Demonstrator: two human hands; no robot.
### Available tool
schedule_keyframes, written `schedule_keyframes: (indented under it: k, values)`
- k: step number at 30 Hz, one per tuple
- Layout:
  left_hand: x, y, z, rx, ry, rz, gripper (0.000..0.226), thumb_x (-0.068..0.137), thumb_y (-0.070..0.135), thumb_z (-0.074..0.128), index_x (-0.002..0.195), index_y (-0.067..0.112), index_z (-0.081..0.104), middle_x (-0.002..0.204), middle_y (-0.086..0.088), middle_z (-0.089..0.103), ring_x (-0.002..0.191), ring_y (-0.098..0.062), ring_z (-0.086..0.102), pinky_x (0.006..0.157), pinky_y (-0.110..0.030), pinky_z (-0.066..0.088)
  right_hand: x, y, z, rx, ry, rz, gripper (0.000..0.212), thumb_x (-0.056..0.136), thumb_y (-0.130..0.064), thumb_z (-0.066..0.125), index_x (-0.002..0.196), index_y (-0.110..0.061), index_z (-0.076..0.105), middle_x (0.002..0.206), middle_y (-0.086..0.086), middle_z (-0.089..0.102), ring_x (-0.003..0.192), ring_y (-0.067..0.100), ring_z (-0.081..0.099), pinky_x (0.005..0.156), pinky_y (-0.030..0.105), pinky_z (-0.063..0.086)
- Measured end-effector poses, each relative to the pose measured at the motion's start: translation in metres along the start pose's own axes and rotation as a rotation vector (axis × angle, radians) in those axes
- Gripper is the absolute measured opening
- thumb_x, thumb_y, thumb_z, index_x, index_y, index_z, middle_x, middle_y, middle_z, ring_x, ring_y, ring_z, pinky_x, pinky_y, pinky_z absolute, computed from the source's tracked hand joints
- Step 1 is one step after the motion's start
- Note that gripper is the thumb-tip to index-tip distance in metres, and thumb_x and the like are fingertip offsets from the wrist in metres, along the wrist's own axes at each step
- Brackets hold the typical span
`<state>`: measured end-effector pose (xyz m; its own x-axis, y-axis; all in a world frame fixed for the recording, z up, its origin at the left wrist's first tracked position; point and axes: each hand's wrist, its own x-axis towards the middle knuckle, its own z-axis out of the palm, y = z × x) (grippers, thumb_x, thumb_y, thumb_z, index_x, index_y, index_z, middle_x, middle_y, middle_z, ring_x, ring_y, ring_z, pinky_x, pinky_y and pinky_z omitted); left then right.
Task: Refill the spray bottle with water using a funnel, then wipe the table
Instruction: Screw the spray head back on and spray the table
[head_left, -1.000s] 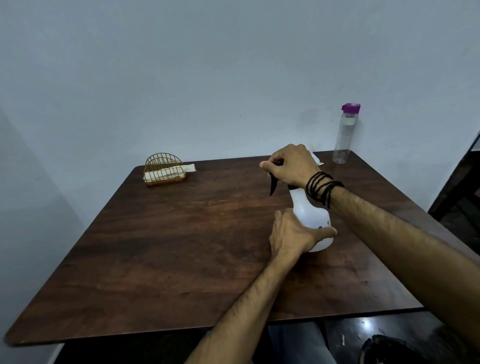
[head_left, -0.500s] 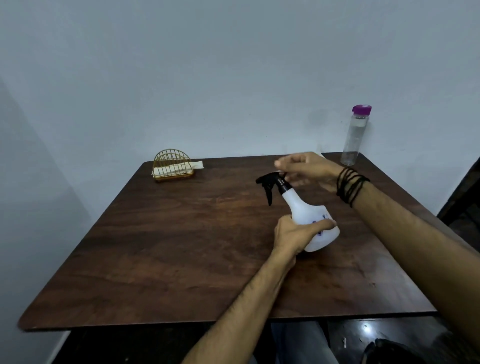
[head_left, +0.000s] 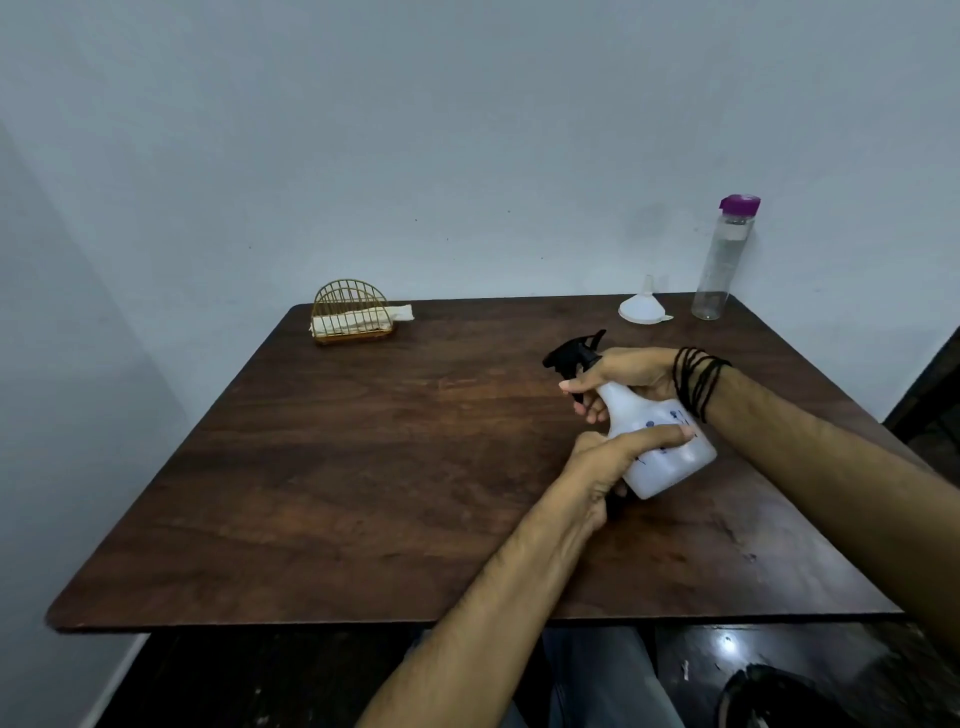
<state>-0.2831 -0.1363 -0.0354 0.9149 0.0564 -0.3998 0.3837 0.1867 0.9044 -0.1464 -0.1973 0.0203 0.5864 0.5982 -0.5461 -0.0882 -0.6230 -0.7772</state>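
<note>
A white spray bottle (head_left: 670, 457) with a black trigger head (head_left: 574, 356) leans to the left over the dark wooden table (head_left: 363, 493). My left hand (head_left: 618, 457) grips its body from the near side. My right hand (head_left: 623, 376) holds the neck just under the trigger head, fingers curled round it. A white funnel (head_left: 642, 307) lies upside down at the back right. Beside the funnel stands a clear water bottle (head_left: 719, 270) with a purple cap, close to the wall.
A gold wire holder (head_left: 352, 312) with folded white cloths sits at the table's back left. Walls close the table in behind and on the left. Dark furniture stands at the right edge, and a glossy floor and a dark shoe show below.
My right hand came off the top of the trigger head, opened briefly, and now grips the bottle's neck. The bottle tilts further left. The funnel, earlier hidden behind my hand, is in sight.
</note>
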Motion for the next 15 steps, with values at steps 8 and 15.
schedule_keyframes:
  k: [8, 15]
  values:
    - [-0.0011, 0.0031, -0.0022, -0.104, -0.053, -0.037, 0.060, 0.056, 0.031, 0.091, 0.107, 0.004, 0.072, 0.080, -0.005, 0.073, 0.057, -0.011, 0.066, 0.044, -0.019, 0.046, 0.0039, -0.0019, 0.0026, 0.085, -0.033, 0.059, 0.023, 0.094, -0.027, 0.065, 0.099, -0.005, 0.063, 0.088, 0.010, 0.075, 0.070, 0.016, 0.068, 0.062, 0.026, 0.060]
    - [-0.0009, 0.0041, -0.0033, -0.108, -0.044, -0.044, 0.056, 0.061, 0.028, 0.091, 0.108, 0.003, 0.072, 0.076, -0.004, 0.072, 0.051, -0.010, 0.064, 0.042, -0.018, 0.044, 0.0076, -0.0018, 0.0013, 0.115, -0.069, 0.075, 0.021, 0.092, -0.026, 0.067, 0.091, -0.005, 0.064, 0.079, 0.006, 0.071, 0.071, 0.015, 0.068, 0.066, 0.027, 0.060]
